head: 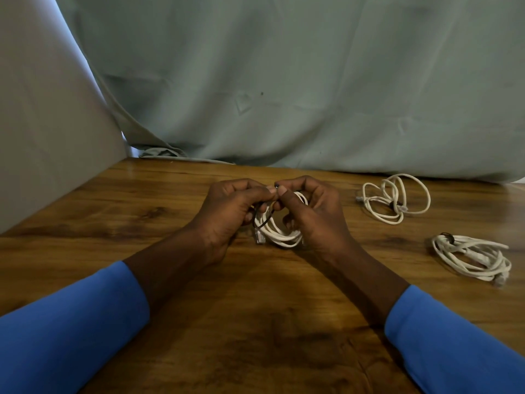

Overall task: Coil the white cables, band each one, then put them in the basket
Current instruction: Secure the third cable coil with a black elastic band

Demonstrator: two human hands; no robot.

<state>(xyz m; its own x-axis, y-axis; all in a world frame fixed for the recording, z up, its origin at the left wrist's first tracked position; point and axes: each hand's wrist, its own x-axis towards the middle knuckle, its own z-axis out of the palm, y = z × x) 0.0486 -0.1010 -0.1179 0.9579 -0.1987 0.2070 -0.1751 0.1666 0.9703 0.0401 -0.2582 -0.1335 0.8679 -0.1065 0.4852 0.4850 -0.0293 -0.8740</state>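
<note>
Head cam: left hand (227, 214) and right hand (311, 214) both pinch a dark band (260, 217) looped on the coiled white cable (279, 236), centre frame. Banding step, I reckon; next needs stretching it snug. Far coil (395, 197) and near coil (471, 257) lie at right, no basket in sight.

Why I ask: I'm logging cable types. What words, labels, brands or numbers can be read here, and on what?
None can be read. The held white cable, its black band and plug, the far coiled cable and the near coiled cable show no legible print.
</note>
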